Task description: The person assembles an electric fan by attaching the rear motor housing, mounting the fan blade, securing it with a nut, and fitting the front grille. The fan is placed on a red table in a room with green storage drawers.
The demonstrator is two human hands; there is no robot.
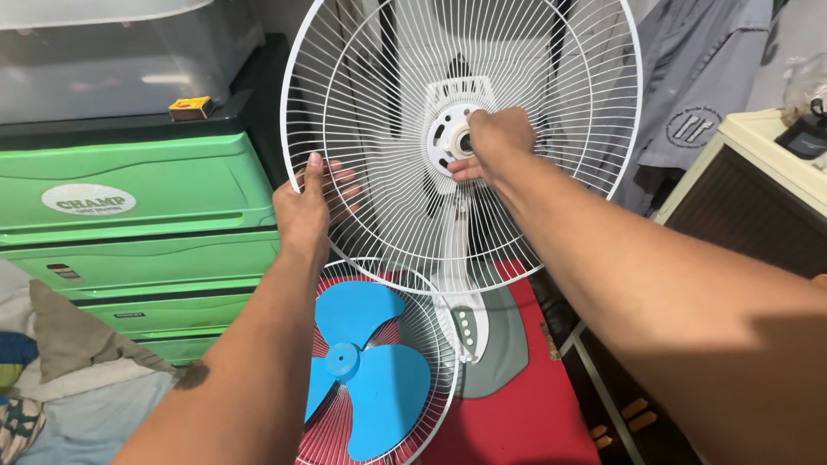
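Grille (379,103), white wire and round, stands upright on the fan's motor head, filling the upper middle of the view. At its centre sits the white hub (457,129), and the right hand (495,142) is closed over it, fingers curled around a small part on the hub face with the fingertips pressed together on it; what exactly they pinch is hidden under the knuckles. The left hand (308,202) holds the grille at its left rim, thumb on the near side of the wires and fingers spread behind them, showing through the gaps.

Below the hub the white fan neck (452,258) runs down to a control panel (469,331) with a row of buttons, set on a grey base (508,344). That base rests on a red surface (525,405). Just beside the neck, to the left and lower, a second grille (426,310) lies tilted on the red surface, and a blue three-bladed propeller (362,366) lies inside it.

Further left stands a green plastic drawer unit (146,224) with a black top, on which a small yellow box (190,107) sits near a clear bin (112,60). Folded cloth (77,370) lies at the lower left. To the right hangs a grey garment (698,95), and beside it is a cream cabinet (749,189).
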